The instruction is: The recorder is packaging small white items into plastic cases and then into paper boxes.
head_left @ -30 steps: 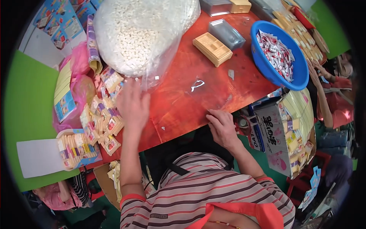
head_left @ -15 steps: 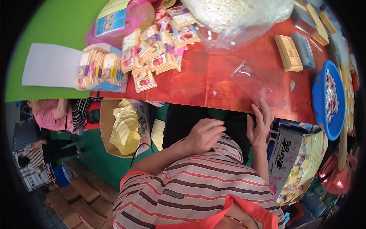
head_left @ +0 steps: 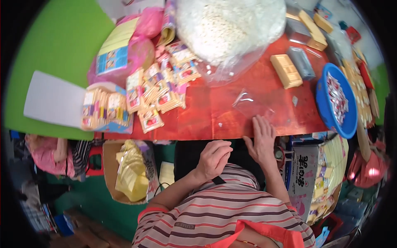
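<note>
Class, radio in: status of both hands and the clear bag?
Left hand curled at table edge, empty. Right hand flat, fingertips on clear bag. Nothing blocking.

Striped short-sleeved shirt, grey, white and red, with orange cuffs and collar.

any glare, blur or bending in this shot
Head view: white glare streaks on the clear plastic bag by the right hand; the red table edge bows from fisheye; corners are black; the left hand looks slightly soft.
</note>
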Demonstrator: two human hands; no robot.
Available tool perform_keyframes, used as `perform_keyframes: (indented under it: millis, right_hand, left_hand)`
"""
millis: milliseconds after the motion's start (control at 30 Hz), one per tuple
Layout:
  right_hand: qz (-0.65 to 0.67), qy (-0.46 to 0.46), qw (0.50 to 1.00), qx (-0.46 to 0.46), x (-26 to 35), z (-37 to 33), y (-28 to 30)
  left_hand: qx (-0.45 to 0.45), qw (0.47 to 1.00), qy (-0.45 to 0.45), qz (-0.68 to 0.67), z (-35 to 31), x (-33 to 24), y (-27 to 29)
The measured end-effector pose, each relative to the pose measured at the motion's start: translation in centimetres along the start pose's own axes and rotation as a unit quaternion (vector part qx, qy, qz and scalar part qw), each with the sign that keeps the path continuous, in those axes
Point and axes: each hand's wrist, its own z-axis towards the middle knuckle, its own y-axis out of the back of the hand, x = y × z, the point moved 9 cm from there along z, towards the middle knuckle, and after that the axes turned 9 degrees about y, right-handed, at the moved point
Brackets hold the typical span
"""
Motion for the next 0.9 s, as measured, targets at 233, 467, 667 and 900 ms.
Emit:
perform_keyframes:
  millis: [233, 467, 667, 900]
  right_hand:
    - [0.065, 0.123, 0.989, -0.054, 2.1, -0.4, -0.2]
    - [0.047, 0.047, 0.978, -0.199, -3.9, 1.7, 5.5]
    - [-0.202, -0.060, 0.952, -0.223, -14.0, 9.5, 7.6]
    - [-0.206, -0.073, 0.964, -0.148, -19.2, 12.8, 4.9]
  left_hand:
    - [0.113, 0.959, -0.088, 0.243, 4.7, 0.4, -6.0]
    - [0.127, 0.929, -0.023, 0.347, 5.8, 3.6, -6.8]
    - [0.104, 0.927, 0.008, 0.361, 6.2, 3.9, -6.0]
    - [0.108, 0.925, 0.018, 0.363, 6.3, 3.8, -6.3]
